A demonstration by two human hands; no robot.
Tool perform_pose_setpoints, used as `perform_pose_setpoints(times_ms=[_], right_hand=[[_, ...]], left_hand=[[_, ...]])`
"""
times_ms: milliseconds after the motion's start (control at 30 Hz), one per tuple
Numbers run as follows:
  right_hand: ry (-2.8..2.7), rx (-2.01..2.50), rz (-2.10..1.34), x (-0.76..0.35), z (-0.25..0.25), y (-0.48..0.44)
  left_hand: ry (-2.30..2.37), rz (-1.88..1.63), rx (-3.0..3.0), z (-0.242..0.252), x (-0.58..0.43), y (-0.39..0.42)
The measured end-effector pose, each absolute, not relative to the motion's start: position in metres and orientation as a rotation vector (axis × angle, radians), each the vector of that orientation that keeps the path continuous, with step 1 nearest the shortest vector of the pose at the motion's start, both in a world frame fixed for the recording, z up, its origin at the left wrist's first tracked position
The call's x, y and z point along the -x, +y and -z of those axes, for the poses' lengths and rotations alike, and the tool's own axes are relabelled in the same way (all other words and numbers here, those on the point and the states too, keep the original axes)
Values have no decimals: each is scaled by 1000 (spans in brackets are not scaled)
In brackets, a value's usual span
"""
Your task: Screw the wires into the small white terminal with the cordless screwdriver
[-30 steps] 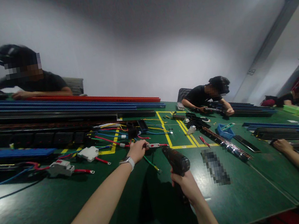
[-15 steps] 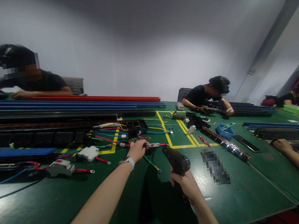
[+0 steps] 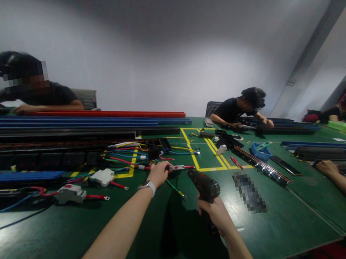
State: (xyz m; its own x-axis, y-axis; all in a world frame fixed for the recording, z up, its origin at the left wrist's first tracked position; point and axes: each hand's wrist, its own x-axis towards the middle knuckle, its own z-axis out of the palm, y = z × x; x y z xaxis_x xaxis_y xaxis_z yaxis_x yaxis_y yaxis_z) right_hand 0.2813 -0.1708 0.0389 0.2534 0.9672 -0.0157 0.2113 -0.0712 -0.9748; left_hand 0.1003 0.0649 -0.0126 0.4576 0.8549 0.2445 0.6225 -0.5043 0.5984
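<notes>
My right hand is wrapped round the grip of a black cordless drill. The drill's nose points away from me, close to the right end of a small white circuit breaker with red on it. My left hand, a watch on its wrist, is closed on the breaker's left end. Whether the drill's bit touches the breaker I cannot tell. A green-yellow wire with a metal lug hangs below the left hand. Two more white breakers with red leads lie to the left.
Blue and red long profiles run along the back left. Black sockets and loose wires lie before them. A blue bin and copper strips are on the right. Co-workers sit across; another person's hand rests at right.
My hands, the drill and the breaker have not visibly moved. Across the table, the co-worker on the right has shifted a hand slightly up and to the right.
</notes>
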Motion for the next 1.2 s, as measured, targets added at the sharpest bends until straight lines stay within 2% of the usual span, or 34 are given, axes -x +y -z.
perform_pose_setpoints(times_ms=[1200], right_hand=[[-1152, 1499, -960, -284, -33, -170]], left_hand=[[1219, -754, -2296, 17, -100, 68]])
